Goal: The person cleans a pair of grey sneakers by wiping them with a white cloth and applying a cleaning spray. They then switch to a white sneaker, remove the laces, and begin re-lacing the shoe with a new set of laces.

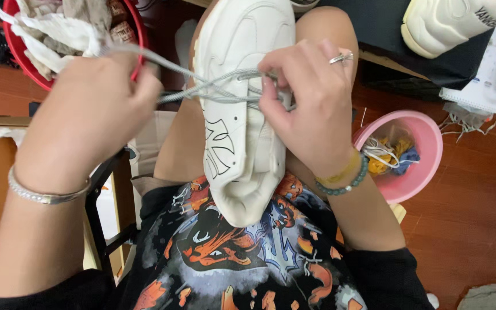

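Head view: a white sneaker (242, 109) lies along the person's lap at the centre, heel toward the body, toe pointing to twelve o'clock and cut off by the top edge. The left hand (96, 109), at nine o'clock from the shoe, is closed in a fist around a grey lace (202, 86), which runs taut from the fist to the eyelets. The right hand (311, 106), at three o'clock, lies against the shoe's upper with fingers curled narrow, pinching the lace at the eyelets.

A red basin (134, 28) with pale cloth scraps sits at eleven o'clock, its rim just behind the left knuckles. A pink bowl (417, 149) holding laces and coloured bits stands at four o'clock, near the right wrist but apart from it. A second white sneaker (449, 23) lies at one o'clock, well apart. Bare wooden floor (472, 224) shows at the lower right.
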